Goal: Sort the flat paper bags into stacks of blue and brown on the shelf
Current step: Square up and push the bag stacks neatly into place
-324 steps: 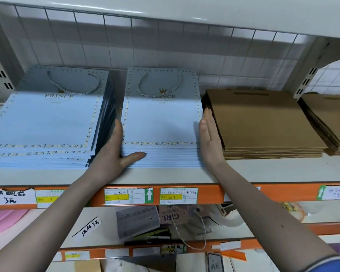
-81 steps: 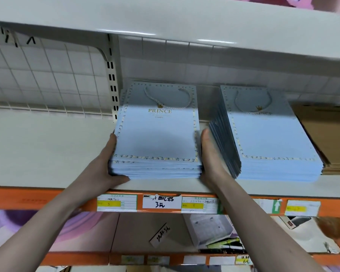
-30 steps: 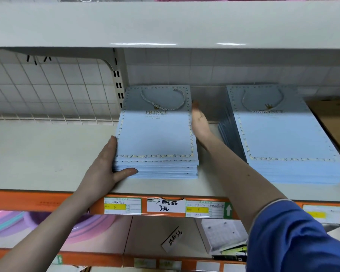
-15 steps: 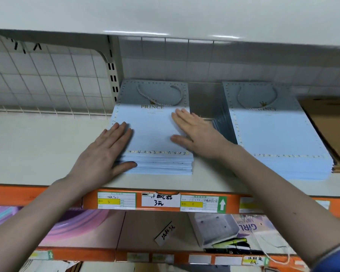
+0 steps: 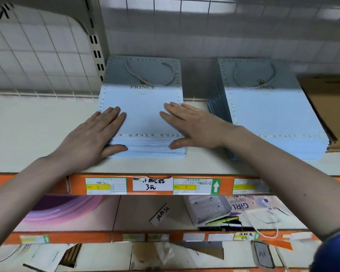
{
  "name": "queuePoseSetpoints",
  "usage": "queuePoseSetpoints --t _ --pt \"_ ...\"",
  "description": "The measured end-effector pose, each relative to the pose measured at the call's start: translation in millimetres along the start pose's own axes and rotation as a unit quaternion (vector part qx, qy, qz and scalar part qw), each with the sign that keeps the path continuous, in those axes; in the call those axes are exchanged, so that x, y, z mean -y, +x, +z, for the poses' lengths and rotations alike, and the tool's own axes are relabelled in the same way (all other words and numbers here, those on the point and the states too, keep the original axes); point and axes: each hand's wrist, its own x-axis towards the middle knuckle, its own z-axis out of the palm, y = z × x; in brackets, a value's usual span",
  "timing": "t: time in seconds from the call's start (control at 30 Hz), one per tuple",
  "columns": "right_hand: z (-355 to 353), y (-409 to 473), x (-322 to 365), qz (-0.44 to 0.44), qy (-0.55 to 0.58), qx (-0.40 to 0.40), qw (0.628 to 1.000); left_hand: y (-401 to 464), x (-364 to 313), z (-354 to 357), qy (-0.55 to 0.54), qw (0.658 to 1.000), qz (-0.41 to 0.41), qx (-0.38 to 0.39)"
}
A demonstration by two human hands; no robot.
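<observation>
A stack of flat light-blue "PRINCE" paper bags (image 5: 142,107) lies on the white shelf (image 5: 37,130). My left hand (image 5: 92,134) rests flat on its left front corner, fingers on top and thumb against the front edge. My right hand (image 5: 192,124) lies flat on the right front corner in the same way. A second, taller blue stack (image 5: 271,114) lies further right. A brown paper bag stack (image 5: 334,110) shows at the far right edge.
A slotted metal upright (image 5: 95,44) and a wire grid panel (image 5: 37,55) stand behind the shelf's bare left part. Price labels (image 5: 152,185) sit on the orange front rail. The lower shelf holds a pink item (image 5: 63,209) and a "GIRL" bag (image 5: 251,209).
Both hands have slid slightly outward toward the front corners of the left blue stack, palms flat. The stack itself has not moved.
</observation>
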Motion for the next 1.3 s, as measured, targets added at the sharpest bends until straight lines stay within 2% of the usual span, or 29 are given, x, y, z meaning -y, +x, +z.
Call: queuePoseSetpoints --t 0.17,0.3,0.5,0.8,1.07,1.3 --pt "-8 -1 3 -0.024 -0.056 -0.015 0.998 -2 1 -2 -0.015 1.000 -0.011 0.007" --pt "-17 1 6 -0.043 -0.094 0.002 0.995 -2 1 -5 -0.025 1.000 -0.017 0.008" --pt "-15 5 9 -0.050 -0.068 0.029 0.996 0 -1 -5 -0.026 0.999 -0.021 0.020" --pt "-13 -2 10 -0.043 -0.085 0.022 0.995 -2 -2 -8 -0.044 0.999 -0.026 0.013" --pt "-6 -6 7 -0.027 -0.033 0.028 0.999 1 -7 -7 -0.068 0.997 -0.024 0.011" --pt "-6 -1 14 -0.026 -0.091 0.014 0.995 -2 -5 -9 -0.074 0.997 -0.032 0.012"
